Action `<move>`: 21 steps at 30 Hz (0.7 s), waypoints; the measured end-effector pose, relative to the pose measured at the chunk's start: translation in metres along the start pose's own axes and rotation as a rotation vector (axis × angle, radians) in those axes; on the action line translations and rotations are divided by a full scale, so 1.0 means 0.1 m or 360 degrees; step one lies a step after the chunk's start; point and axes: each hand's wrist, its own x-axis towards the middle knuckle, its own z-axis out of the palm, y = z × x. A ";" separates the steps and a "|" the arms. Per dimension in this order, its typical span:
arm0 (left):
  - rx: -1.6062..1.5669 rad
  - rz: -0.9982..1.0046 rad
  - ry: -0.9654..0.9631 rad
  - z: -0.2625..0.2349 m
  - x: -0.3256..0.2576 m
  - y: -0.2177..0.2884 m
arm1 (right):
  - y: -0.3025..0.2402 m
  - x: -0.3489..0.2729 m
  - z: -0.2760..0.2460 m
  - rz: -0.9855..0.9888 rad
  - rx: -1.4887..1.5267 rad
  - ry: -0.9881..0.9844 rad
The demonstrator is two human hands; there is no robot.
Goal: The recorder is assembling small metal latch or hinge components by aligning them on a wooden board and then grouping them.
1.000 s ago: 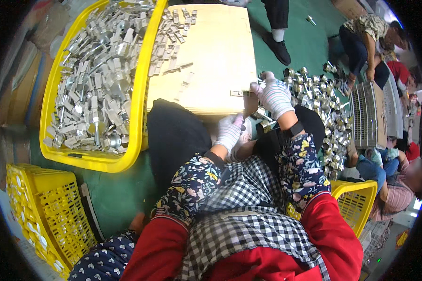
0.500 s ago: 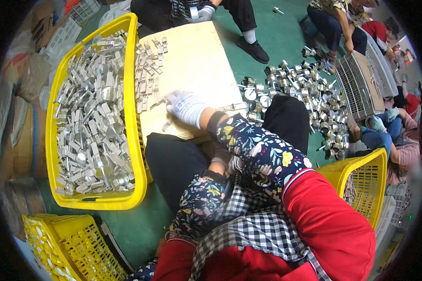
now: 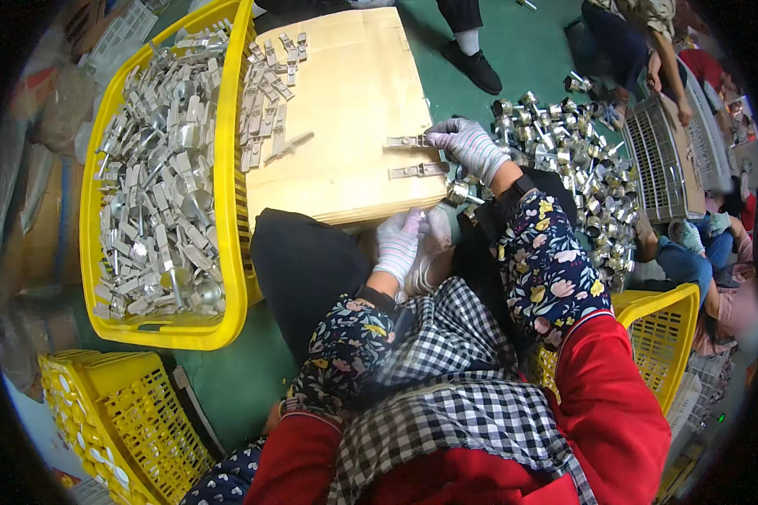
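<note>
My right hand (image 3: pixel 470 150), in a striped knit glove, pinches the end of a flat metal clip (image 3: pixel 406 141) at the right edge of the cardboard-coloured board (image 3: pixel 345 93). A second metal clip (image 3: pixel 418 171) lies parallel, just nearer to me. My gloved left hand (image 3: pixel 397 246) is below the board's near edge, its thumb and fingers pressed together; what they hold, if anything, I cannot make out. A lone thin metal piece (image 3: pixel 290 146) lies on the board, beside a cluster of similar metal clips (image 3: pixel 264 116) along the left side.
A yellow basket (image 3: pixel 232 168) heaped with metal parts stands left. Round metal cups with stems (image 3: pixel 564 160) cover the green floor at right. Other yellow baskets (image 3: pixel 156 412) (image 3: pixel 669 337) stand at lower left and right. A co-worker's shoe (image 3: pixel 473 67) is beyond the board; others sit at right.
My right hand has moved from the board's left-centre to its right edge, where two clips now lie instead of one. My left hand has come out from under the right arm. The view has shifted.
</note>
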 end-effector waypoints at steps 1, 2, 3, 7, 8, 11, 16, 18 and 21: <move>0.0015 0.0050 -0.0025 0.00 0.02 -0.01 | 0.02 0.02 -0.01 0.0017 -0.0008 -0.0022; 0.0031 0.0043 -0.0024 -0.01 0.02 -0.03 | 0.03 0.06 -0.02 0.0034 -0.0016 -0.0043; 0.0022 0.0057 -0.0027 -0.01 0.03 -0.05 | 0.05 0.08 -0.01 0.0040 -0.0001 -0.0044; 0.0088 0.0077 -0.0038 -0.01 0.03 -0.05 | 0.18 0.21 0.01 0.0016 0.0071 -0.0109; 0.0093 0.0072 -0.0041 0.00 0.03 -0.06 | 0.22 0.24 0.02 0.0003 0.0081 -0.0101; 0.0101 0.0103 -0.0049 -0.01 0.04 -0.07 | 0.28 0.27 0.02 -0.0041 0.0010 -0.0103; 0.0050 0.0152 0.0010 0.02 0.04 -0.08 | 0.34 0.32 0.03 -0.0054 -0.0043 -0.0102; 0.0044 0.0120 0.0015 0.01 0.03 -0.07 | 0.32 0.30 0.05 -0.0059 -0.0021 -0.0100; 0.0005 0.0091 0.0017 -0.01 0.04 -0.11 | 0.29 0.28 0.07 -0.0028 -0.0017 -0.0112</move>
